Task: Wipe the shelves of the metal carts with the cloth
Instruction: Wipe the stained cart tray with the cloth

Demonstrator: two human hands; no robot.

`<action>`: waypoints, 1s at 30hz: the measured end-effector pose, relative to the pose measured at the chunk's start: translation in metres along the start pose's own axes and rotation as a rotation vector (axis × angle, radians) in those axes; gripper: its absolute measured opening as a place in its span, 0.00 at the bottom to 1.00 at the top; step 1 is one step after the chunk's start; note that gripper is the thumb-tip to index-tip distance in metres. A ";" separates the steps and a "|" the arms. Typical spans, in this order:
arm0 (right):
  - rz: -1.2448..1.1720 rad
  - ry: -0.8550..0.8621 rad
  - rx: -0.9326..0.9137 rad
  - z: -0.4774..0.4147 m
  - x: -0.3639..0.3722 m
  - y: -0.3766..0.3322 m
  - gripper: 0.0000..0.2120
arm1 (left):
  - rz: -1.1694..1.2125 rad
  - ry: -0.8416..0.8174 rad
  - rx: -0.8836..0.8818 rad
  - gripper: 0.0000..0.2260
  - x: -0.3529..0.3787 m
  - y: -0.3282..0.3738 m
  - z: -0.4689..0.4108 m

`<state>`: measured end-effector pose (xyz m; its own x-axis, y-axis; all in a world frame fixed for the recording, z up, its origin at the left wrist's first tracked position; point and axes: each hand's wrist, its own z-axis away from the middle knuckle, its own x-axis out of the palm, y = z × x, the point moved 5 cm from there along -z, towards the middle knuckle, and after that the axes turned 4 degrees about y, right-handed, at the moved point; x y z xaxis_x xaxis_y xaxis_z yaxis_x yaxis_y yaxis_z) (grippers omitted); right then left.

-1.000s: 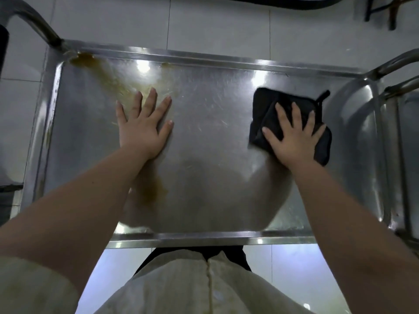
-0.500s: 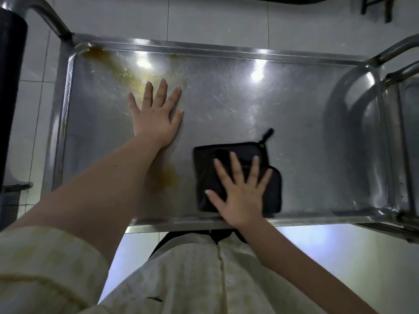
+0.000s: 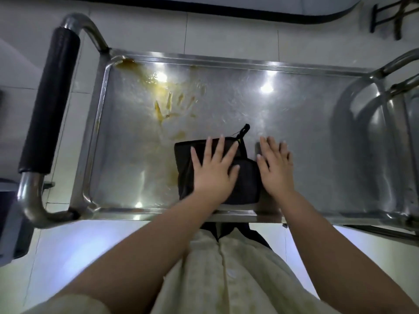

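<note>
A black folded cloth (image 3: 247, 182) with a hanging loop lies on the metal cart's top shelf (image 3: 306, 137), near its front edge. My left hand (image 3: 213, 171) presses flat on the cloth with straight, spread fingers. My right hand (image 3: 275, 168) lies flat at the cloth's right edge, fingers straight, partly on the bare steel. A brown-yellow stain (image 3: 158, 96) runs from the shelf's far left corner toward the middle, with a handprint smeared into it.
The cart's handle with a black grip (image 3: 49, 94) curves along the left side. A second metal cart (image 3: 405, 123) butts against the right end. White floor tiles surround the carts; a dark stool frame (image 3: 390, 14) stands at the far right.
My left hand has lifted off the stained area and come down onto the cloth, leaving a handprint. My right hand has slid off the cloth to its right edge.
</note>
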<state>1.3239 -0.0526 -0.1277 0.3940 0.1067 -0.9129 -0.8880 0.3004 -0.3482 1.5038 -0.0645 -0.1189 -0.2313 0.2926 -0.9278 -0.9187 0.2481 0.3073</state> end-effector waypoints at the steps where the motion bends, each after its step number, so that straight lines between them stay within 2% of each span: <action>1: 0.031 0.012 -0.014 -0.003 0.003 0.002 0.24 | -0.038 -0.014 -0.032 0.28 0.010 0.006 0.008; 5: 0.158 0.042 -0.030 -0.003 0.013 0.005 0.25 | -0.188 -0.004 0.009 0.32 0.014 -0.015 0.009; 10: 0.229 0.056 -0.032 -0.003 0.016 0.003 0.29 | -0.227 0.093 -0.081 0.31 -0.021 -0.119 0.000; 13: 0.245 0.074 -0.011 -0.002 0.017 -0.001 0.29 | -0.254 0.090 -0.084 0.31 -0.032 -0.149 0.001; 15: 0.222 0.077 -0.015 -0.001 0.018 -0.012 0.29 | -0.272 0.078 -0.081 0.31 -0.033 -0.147 0.000; 18: 0.232 0.032 -0.131 0.003 0.027 -0.034 0.29 | -0.249 0.063 -0.097 0.31 -0.033 -0.142 -0.002; 22: 0.298 -0.011 -0.119 0.002 0.035 -0.033 0.30 | -0.176 0.113 -0.250 0.31 -0.032 -0.137 0.000; 27: 0.289 0.019 -0.125 0.004 0.037 -0.037 0.29 | -0.183 0.114 -0.377 0.34 -0.023 -0.119 -0.008; 30: 0.286 0.037 -0.131 0.005 0.036 -0.039 0.28 | -0.176 0.071 -0.294 0.34 -0.011 -0.078 -0.023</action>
<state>1.3740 -0.0557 -0.1462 0.1169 0.1338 -0.9841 -0.9855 0.1383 -0.0983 1.5711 -0.1085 -0.1375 -0.0732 0.2018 -0.9767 -0.9970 0.0094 0.0767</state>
